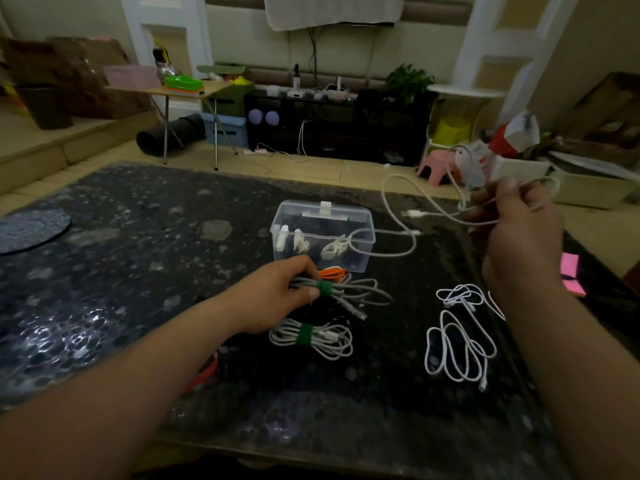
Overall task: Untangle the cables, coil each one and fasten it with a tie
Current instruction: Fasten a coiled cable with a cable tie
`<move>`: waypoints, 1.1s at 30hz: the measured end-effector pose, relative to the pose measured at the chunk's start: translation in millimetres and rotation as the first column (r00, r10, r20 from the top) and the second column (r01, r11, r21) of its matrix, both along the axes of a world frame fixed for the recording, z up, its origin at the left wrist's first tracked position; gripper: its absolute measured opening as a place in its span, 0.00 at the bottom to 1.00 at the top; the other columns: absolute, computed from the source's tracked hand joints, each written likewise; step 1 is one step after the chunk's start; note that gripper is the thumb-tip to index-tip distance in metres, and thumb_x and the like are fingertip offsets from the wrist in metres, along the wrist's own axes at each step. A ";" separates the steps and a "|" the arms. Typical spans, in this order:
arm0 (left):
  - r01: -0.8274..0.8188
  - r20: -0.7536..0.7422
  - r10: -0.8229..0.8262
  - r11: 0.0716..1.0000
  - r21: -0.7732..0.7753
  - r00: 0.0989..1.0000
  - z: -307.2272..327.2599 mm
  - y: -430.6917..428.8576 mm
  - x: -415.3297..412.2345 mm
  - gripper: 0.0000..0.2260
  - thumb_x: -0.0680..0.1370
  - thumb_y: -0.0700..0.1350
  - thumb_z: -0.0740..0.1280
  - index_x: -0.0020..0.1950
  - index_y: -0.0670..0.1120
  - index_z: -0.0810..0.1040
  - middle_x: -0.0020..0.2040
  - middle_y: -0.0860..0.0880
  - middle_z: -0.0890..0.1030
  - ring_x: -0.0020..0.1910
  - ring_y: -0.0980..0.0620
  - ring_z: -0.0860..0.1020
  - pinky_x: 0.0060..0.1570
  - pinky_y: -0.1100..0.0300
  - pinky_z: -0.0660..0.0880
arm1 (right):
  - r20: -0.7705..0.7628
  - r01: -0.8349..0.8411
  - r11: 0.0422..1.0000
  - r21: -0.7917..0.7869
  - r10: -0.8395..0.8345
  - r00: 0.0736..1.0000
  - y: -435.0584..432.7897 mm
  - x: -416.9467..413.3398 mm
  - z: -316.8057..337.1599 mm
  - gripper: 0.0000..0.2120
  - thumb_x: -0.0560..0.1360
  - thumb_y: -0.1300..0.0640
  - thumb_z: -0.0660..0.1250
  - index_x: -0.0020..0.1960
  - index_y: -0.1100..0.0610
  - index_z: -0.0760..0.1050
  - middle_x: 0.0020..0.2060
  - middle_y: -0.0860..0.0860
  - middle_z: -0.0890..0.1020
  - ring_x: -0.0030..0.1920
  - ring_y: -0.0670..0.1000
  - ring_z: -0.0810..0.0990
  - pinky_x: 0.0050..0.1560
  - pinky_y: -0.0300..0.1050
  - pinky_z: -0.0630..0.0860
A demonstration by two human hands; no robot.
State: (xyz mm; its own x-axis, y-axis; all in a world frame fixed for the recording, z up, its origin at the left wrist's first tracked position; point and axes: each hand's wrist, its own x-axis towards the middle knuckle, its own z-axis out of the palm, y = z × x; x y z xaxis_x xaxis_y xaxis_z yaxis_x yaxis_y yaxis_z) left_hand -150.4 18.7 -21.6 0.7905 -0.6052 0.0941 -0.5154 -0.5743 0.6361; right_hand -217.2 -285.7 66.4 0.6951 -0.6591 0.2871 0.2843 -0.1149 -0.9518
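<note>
While left hand [277,296] grips tied coil [349,292], right hand [516,237] pinches cable [394,231] above speckled table [138,237], wooden floor [311,168] beyond.

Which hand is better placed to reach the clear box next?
Left, probably. The left hand lies just in front of the clear box, though it grips a tied bundle; the right hand is raised and holds a white cable.

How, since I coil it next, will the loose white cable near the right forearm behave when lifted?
Probably floppy: the loose white cable lies in slack, uneven loops, so it would likely droop and unwind. Likely light, being thin. Its plug may dangle.
</note>
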 end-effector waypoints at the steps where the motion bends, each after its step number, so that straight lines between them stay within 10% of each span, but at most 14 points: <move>1: 0.002 0.035 -0.004 0.999 0.054 0.999 -3.5 1.6 -0.1 0.04 0.82 0.50 0.71 0.53 0.56 0.77 0.50 0.57 0.81 0.51 0.55 0.79 0.55 0.49 0.78 | 0.003 -0.002 1.000 0.028 0.002 1.000 -3.4 -0.3 0.6 0.11 0.86 0.48 0.60 0.51 0.49 0.79 0.46 0.50 0.84 0.47 0.52 0.82 0.50 0.52 0.78; 8: -0.041 0.182 -0.025 0.936 0.350 0.983 -5.4 4.6 -1.5 0.18 0.74 0.63 0.66 0.61 0.60 0.74 0.61 0.57 0.72 0.63 0.52 0.70 0.64 0.46 0.71 | -0.042 -0.001 1.000 0.031 0.002 0.999 -3.4 1.2 -7.1 0.11 0.86 0.49 0.61 0.50 0.49 0.79 0.44 0.50 0.85 0.44 0.51 0.82 0.46 0.49 0.77; 12: -0.104 0.286 0.093 0.994 0.024 0.954 16.4 -14.0 -21.1 0.12 0.78 0.61 0.65 0.53 0.55 0.79 0.50 0.58 0.77 0.52 0.58 0.74 0.52 0.58 0.72 | -0.032 -0.036 0.999 0.029 0.037 0.999 4.1 -1.5 -4.9 0.10 0.87 0.49 0.60 0.50 0.48 0.77 0.45 0.48 0.84 0.45 0.49 0.82 0.48 0.49 0.78; 16: -0.102 -0.005 0.103 0.975 -0.195 0.995 45.7 -49.9 -55.2 0.25 0.83 0.62 0.64 0.37 0.45 0.82 0.29 0.54 0.79 0.28 0.56 0.75 0.32 0.61 0.71 | 0.055 -0.090 0.993 0.079 0.085 0.995 16.7 -6.6 3.2 0.09 0.87 0.50 0.61 0.51 0.48 0.78 0.45 0.49 0.84 0.45 0.48 0.82 0.51 0.50 0.80; 22: -0.075 -0.742 -0.148 0.963 -0.258 0.654 43.6 -80.0 -79.7 0.36 0.74 0.73 0.66 0.59 0.39 0.81 0.54 0.37 0.86 0.46 0.42 0.86 0.39 0.54 0.83 | 0.193 -0.205 0.962 0.179 0.170 0.966 27.4 -20.5 9.0 0.10 0.87 0.53 0.61 0.51 0.51 0.78 0.43 0.49 0.84 0.43 0.47 0.83 0.47 0.45 0.79; 27: -0.368 -0.638 -0.227 0.657 -0.658 0.736 44.9 -94.4 -68.2 0.20 0.81 0.58 0.70 0.67 0.46 0.80 0.61 0.41 0.85 0.58 0.40 0.84 0.54 0.51 0.83 | 0.177 -0.286 0.935 0.211 0.251 0.952 30.6 -35.5 5.1 0.11 0.87 0.53 0.60 0.50 0.53 0.79 0.43 0.50 0.84 0.42 0.48 0.82 0.43 0.44 0.77; 33: -0.288 -0.079 0.290 0.807 -0.515 0.954 52.6 -79.2 -67.8 0.16 0.79 0.61 0.70 0.63 0.56 0.78 0.56 0.56 0.81 0.56 0.56 0.80 0.53 0.60 0.79 | 0.182 -0.315 0.895 0.317 0.269 0.946 11.0 -45.8 10.6 0.13 0.87 0.50 0.59 0.50 0.53 0.79 0.44 0.52 0.84 0.41 0.49 0.82 0.41 0.43 0.78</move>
